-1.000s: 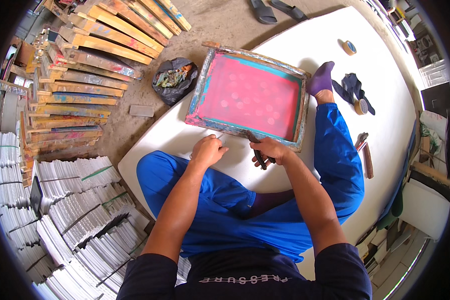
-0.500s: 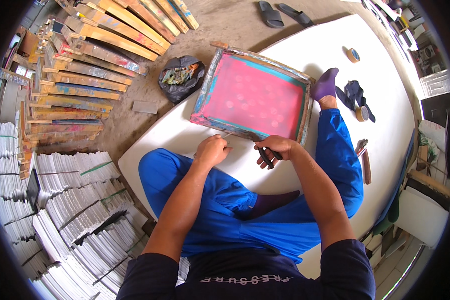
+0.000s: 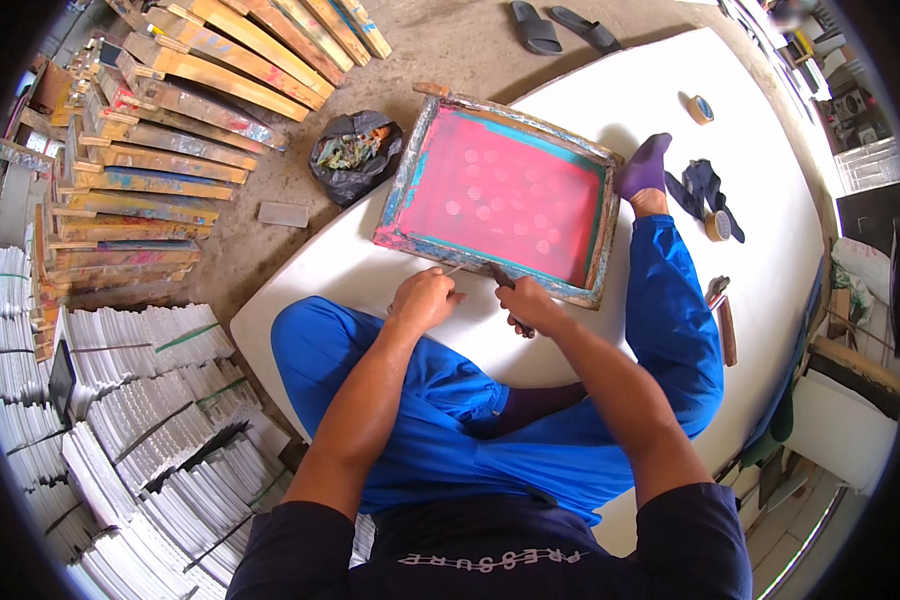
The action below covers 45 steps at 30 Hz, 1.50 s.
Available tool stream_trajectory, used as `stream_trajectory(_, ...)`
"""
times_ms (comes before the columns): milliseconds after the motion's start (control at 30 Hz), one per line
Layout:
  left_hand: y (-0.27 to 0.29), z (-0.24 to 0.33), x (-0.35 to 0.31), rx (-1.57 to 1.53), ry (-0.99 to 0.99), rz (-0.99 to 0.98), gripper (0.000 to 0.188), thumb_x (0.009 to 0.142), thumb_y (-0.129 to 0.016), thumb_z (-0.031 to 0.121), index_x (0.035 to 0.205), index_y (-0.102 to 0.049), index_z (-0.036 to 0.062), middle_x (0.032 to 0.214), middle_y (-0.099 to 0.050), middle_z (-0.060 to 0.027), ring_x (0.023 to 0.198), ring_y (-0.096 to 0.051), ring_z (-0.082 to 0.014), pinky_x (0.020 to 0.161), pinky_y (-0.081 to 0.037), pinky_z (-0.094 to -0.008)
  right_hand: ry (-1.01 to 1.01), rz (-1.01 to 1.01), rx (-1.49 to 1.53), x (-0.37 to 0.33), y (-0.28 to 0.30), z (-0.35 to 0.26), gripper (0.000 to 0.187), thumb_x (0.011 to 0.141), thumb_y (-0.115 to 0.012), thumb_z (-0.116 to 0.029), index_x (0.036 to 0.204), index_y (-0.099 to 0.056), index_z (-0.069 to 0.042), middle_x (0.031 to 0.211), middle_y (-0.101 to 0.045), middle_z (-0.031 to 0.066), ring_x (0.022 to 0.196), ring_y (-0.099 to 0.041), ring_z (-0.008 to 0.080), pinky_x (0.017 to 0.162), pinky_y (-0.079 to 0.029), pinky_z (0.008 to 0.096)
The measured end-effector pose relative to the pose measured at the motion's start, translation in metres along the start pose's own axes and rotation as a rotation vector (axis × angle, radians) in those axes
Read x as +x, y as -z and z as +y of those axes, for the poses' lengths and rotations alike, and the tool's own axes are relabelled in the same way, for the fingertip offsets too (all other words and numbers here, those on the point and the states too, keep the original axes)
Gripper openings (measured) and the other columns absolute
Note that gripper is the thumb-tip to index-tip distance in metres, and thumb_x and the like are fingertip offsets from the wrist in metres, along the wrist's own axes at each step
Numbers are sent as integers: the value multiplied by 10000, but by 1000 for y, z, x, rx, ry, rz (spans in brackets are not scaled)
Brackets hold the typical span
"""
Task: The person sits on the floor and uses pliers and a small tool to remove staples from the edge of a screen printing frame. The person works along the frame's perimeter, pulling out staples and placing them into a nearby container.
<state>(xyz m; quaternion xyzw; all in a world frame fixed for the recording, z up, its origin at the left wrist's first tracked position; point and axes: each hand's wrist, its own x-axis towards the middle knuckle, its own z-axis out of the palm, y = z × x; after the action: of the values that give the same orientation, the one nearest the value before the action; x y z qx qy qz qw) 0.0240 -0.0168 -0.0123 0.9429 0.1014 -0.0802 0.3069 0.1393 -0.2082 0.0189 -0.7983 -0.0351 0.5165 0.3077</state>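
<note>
In front of my crossed legs lies a wooden screen-printing frame with pink mesh, pale round marks and teal edges. My left hand is closed just short of its near edge, and a thin pale sliver shows past the fingertips; what it grips is too small to name. My right hand is wrapped round dark-handled pliers, whose dark tip reaches up to the frame's near rail. Whether the tip touches the rail cannot be told.
Frame and legs rest on a white board. Tape rolls, a dark cloth and a wooden-handled tool lie right. A black rubbish bag, stacked wooden frames and bundled white sheets are left; sandals sit beyond.
My right hand has moved a little left and turned, bringing the pliers' tip to the frame's near rail. The handles, spread before, are now squeezed together. My left hand stays nearly still.
</note>
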Motion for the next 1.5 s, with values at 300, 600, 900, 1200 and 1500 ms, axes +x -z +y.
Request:
stream_trajectory(300,3,4,-4,-13,39,-24,287,825,-757,350,828,-759,62,919,-675,-155,922,-671,-354,808,-534,-459,114,316,-218,19,-36,28,464,952,-498,-312,1061,-655,111,970,-686,344,923,-691,477,848,-549,527)
stream_trajectory(600,0,-5,-22,-36,64,101,335,832,-755,419,853,-780,85,909,-684,-155,909,-675,-346,814,-541,-458,124,497,-321,7,-63,20,476,1024,-400,-355,1084,-621,62,1005,-692,325,983,-672,503,909,-527,555)
stream_trajectory(900,-4,-9,-28,-97,70,183,331,839,-756,394,875,-784,66,873,-686,-163,820,-676,-345,740,-535,-449,184,605,-494,16,-66,36,390,1015,-442,-347,1044,-583,16,888,-710,283,859,-708,460,791,-565,549)
stream_trajectory(1200,-9,-10,-12,-700,284,71,336,908,-733,353,901,-768,19,652,-626,-54,612,-585,-151,590,-475,-338,483,504,-597,-10,-77,39,336,987,-506,-330,983,-591,-5,789,-703,266,728,-710,446,690,-575,548)
stream_trajectory(1500,-12,-31,-9,-961,499,-21,245,920,-726,279,872,-741,39,645,-572,36,536,-452,-68,510,-392,-261,545,213,-390,1,-82,37,351,917,-628,-338,985,-661,5,817,-708,233,784,-713,381,732,-557,489)
